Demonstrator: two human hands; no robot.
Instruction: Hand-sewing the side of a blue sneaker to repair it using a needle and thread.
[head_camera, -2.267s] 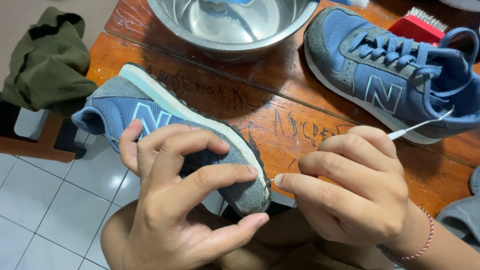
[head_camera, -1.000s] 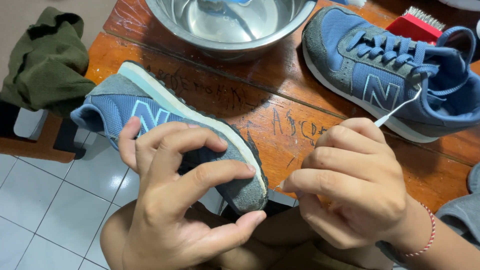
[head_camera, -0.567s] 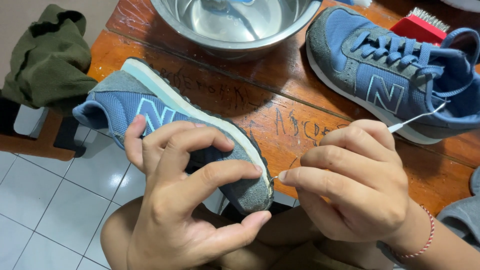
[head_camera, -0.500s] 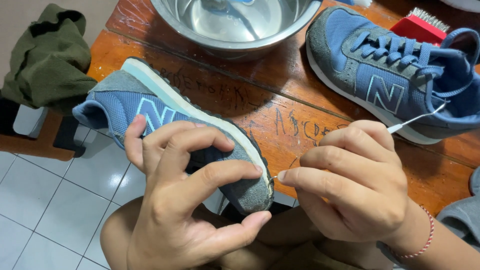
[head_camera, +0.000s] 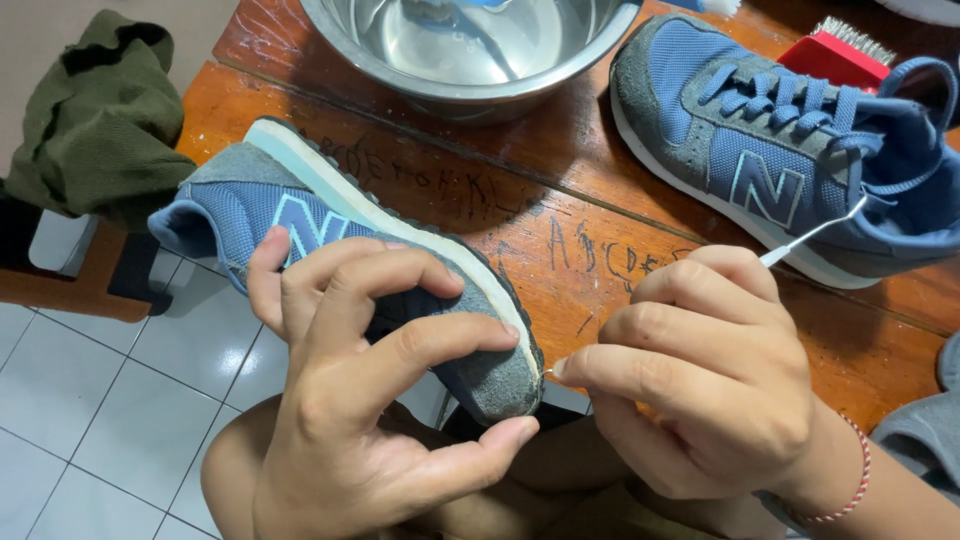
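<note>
Barely shifted since half a second back — same grip on the held sneaker, same pinch on the thin white tool, right hand a touch lower against the toe than a second ago.

Left hand in the lower centre of the frame, fingers wrapped over the blue-and-grey upper, thumb beneath the toe, closed firmly around the shoe. Sneaker tilted on its side, pale sole edge facing up and right, heel toward the upper left, toe toward the centre, partly over the edge of the counter and partly over the tiled floor.

Right hand in the lower right, fingers curled tight around the thin tool — one end at the seam where sole meets toe, the other poking out past the knuckles toward the upper right. Red string bracelet on that wrist.

Second sneaker flat on the counter in the upper right, laces done up, well apart from the held one. Metal bowl with water at the top centre, just beside the second shoe's toe. Red brush behind that shoe at the top right edge, partly hidden. Crumpled olive-green cloth in the upper left, off the counter. Scratched lettering on the worn orange-brown counter surface between the two shoes.
</note>
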